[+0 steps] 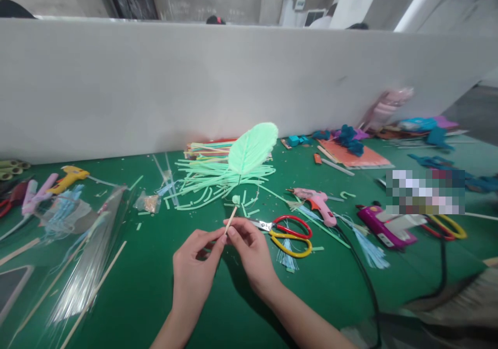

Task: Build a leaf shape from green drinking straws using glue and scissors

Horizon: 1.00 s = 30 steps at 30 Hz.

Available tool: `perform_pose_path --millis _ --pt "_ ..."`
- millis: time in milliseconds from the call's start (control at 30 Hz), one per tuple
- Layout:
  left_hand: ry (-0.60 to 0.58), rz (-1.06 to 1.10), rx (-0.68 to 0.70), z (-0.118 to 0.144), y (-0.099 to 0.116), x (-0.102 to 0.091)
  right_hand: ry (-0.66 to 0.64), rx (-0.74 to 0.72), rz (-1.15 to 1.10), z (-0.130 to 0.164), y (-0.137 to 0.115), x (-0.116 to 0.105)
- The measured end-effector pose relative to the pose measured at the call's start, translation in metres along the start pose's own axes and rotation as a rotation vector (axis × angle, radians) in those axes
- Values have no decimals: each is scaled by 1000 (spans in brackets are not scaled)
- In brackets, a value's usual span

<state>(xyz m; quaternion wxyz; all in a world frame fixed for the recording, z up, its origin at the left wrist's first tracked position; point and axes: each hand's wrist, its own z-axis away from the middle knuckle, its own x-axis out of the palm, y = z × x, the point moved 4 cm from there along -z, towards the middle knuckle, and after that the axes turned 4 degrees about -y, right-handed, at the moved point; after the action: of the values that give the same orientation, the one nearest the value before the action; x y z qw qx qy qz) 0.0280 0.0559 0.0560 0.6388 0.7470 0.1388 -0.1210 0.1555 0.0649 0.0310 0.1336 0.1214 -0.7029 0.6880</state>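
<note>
A thin wooden stick (231, 218) with a small pale-green tuft (236, 199) at its top is held up between my hands. My left hand (200, 250) pinches its lower end between thumb and fingertips. From the other side, my right hand (251, 250) closes thumb and fingers on the same spot. Beyond the tuft stands a large mint-green fuzzy leaf (253, 149) with a dark short stem; whether it joins the stick I cannot tell. Scissors (290, 235) with red and yellow handles lie just right of my right hand.
Mint-green strips (202, 178) pile up behind the leaf. A pink glue gun (317, 201) with a black cord lies to the right, near a purple glue gun (385, 229). At left are a yellow glue gun (68, 179) and clear plastic sleeves (83, 266). A white partition (155, 89) stands behind.
</note>
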Motion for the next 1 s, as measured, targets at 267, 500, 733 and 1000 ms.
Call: perform_pose_path --millis 267,500,733,1000 --pt "-54 156 -119 -3 -6 2 1 -27 32 -1 -3 1" --pt "-127 328 -279 -4 -7 1 -30 -101 165 2 -13 -2" --pt "-156 563 -356 1 -8 7 -76 -18 49 -9 -36 0" --pt "-196 633 -391 0 -7 8 -47 -18 40 -13 -46 4"
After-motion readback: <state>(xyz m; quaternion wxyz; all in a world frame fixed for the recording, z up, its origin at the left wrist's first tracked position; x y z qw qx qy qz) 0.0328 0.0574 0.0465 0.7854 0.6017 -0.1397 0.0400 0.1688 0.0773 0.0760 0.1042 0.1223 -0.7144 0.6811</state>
